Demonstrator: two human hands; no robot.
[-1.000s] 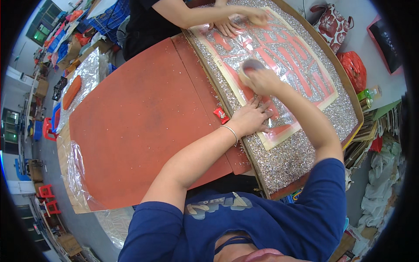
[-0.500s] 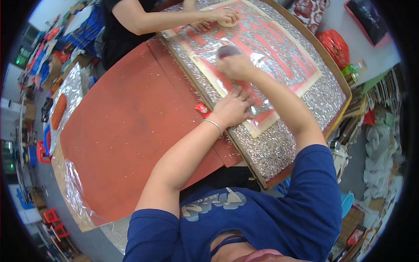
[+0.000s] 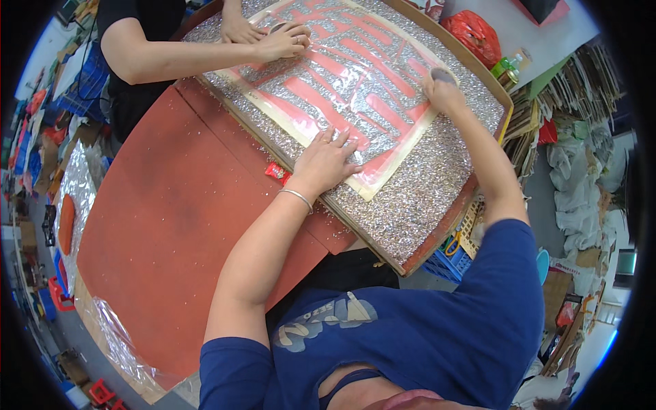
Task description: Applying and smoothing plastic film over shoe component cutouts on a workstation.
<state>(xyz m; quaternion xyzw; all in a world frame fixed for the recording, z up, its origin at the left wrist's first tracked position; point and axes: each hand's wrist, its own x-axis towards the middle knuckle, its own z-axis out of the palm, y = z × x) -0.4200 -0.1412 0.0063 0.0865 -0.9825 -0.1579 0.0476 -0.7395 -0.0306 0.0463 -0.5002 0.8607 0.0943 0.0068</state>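
A clear film sheet with pink shapes and a cream border (image 3: 367,186) lies over silver flakes (image 3: 417,219) in a shallow wood-edged tray (image 3: 507,113). My left hand (image 3: 326,162) rests on the sheet's near left part, fingers spread and palm down. Toward the sheet's right border, my right hand (image 3: 445,96) is closed on a small round grey-brown block (image 3: 443,76), pressed down at the edge. Its underside is hidden. A co-worker's hand (image 3: 283,42) grips a similar dark piece on the sheet's far left, with that person's other hand (image 3: 240,30) flat beside it.
Left of the tray spreads a reddish board (image 3: 184,219) sprinkled with flakes. A small red packet (image 3: 275,172) lies by the tray's edge. Beyond stand a red plastic bag (image 3: 471,35) and a green bottle (image 3: 504,66). A blue crate (image 3: 447,265) sits below the tray's right side.
My right hand has moved the round block from the sheet's middle to its right border. My left hand stays on the near part. The co-worker's hand has shifted along the far left.
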